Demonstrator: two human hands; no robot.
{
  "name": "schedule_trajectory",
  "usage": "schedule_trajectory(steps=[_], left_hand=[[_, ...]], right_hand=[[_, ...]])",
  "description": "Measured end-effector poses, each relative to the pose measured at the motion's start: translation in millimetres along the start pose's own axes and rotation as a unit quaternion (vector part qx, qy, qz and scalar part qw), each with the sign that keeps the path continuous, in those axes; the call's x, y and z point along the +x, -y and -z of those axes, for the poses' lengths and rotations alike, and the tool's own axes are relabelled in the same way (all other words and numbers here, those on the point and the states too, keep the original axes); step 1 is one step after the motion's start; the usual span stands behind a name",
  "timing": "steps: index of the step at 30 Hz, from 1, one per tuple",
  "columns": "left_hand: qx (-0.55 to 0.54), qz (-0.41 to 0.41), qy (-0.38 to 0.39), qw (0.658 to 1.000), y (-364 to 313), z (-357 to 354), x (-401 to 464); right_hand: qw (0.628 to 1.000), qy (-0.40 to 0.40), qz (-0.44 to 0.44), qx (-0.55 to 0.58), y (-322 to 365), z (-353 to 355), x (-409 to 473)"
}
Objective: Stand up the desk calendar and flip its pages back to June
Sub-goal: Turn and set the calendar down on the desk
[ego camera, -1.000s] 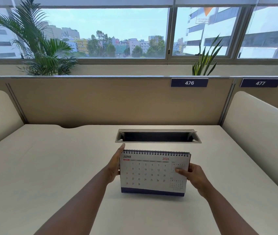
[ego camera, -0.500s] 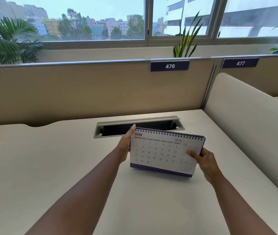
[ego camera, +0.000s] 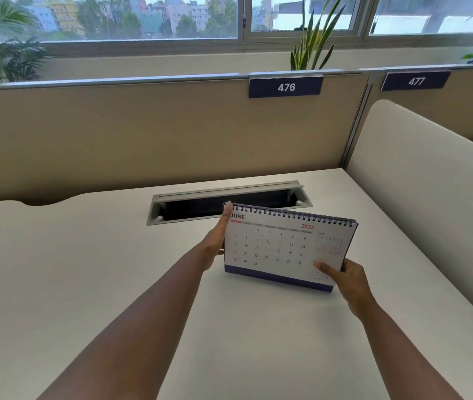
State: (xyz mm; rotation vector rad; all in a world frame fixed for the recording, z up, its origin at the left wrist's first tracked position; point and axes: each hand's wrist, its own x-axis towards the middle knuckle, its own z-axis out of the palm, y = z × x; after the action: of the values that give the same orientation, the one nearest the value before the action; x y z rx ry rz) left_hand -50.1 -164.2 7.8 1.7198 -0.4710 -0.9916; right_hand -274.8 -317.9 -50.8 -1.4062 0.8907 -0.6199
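Observation:
The spiral-bound desk calendar (ego camera: 275, 246) stands upright on the white desk (ego camera: 91, 284), its front page reading JUNE 2026, with a dark blue strip along its base. It is angled a little, right side farther back. My left hand (ego camera: 216, 241) grips its left edge, thumb up by the top corner. My right hand (ego camera: 345, 280) holds the lower right corner, thumb pressed on the page, fingers behind it.
An open cable slot (ego camera: 226, 202) is sunk into the desk just behind the calendar. A beige partition (ego camera: 143, 134) with plates 476 and 477 closes the back. A rounded cream divider (ego camera: 420, 197) walls the right side. Plants stand on the window sill.
The view has shifted left and down, so the calendar sits further right in the frame. My right hand has slid lower on the calendar's right edge. Both hands keep their hold.

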Motion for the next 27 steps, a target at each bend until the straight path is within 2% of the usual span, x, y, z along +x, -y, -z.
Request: schedule_trajectory(steps=[3,6,16,21,24,27], left_hand=[[0.048,0.067,0.02,0.996,8,0,-1],[0.052,0.111,0.019,0.992,18,-4,-3],[0.061,0.126,0.012,0.99,22,-4,-7],[0.064,0.07,-0.027,0.995,13,0,-15],[0.091,-0.024,-0.092,0.991,5,4,-21],[0.135,-0.116,-0.17,0.969,-4,8,-31]], right_hand=[[0.996,0.021,-0.033,-0.078,-14,2,0],[0.993,0.04,-0.059,-0.095,-20,3,-1],[0.985,0.058,-0.06,-0.15,-21,4,-2],[0.983,0.012,-0.043,-0.18,-17,1,-8],[0.976,-0.015,-0.005,-0.219,-11,1,-16],[0.966,-0.062,0.054,-0.244,3,2,-26]])
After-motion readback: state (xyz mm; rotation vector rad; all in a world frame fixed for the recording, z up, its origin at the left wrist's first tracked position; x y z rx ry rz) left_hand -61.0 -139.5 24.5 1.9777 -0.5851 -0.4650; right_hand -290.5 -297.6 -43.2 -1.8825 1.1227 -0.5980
